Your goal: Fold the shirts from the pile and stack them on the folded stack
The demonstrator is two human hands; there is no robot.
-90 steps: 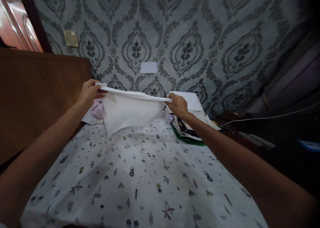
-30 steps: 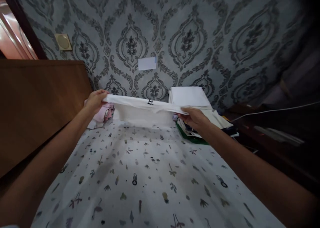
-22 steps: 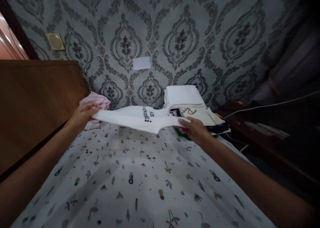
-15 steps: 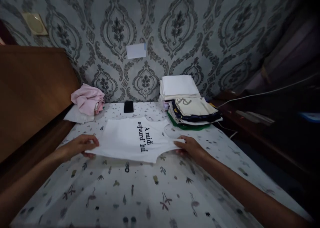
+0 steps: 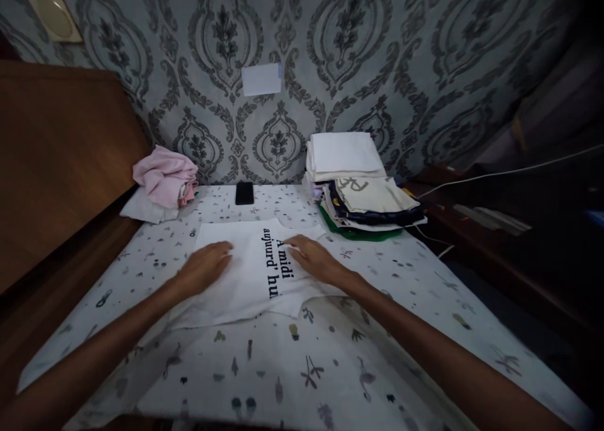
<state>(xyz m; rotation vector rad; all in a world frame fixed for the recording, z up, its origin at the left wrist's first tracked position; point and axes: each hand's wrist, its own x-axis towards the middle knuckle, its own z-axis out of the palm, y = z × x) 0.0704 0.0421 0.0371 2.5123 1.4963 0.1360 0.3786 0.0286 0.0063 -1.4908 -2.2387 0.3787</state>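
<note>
Two palms down, fingers loosely extended and not clamped: left grip [image 5: 205, 268] over the white top [image 5: 245, 280], right grip [image 5: 315, 261] by its black lettering [image 5: 271, 264], contact under the fingers can't tell. Top lies spread out on the printed white cloth [image 5: 226, 380], partly under both grips. Beyond it: black flat device [image 5: 244, 193] near the wall [image 5: 283, 16], crumpled pink fabric [image 5: 163, 176] far left, folded white stack [image 5: 346, 153] far right, cream-topped pile [image 5: 375, 195] just in front of that.
</note>
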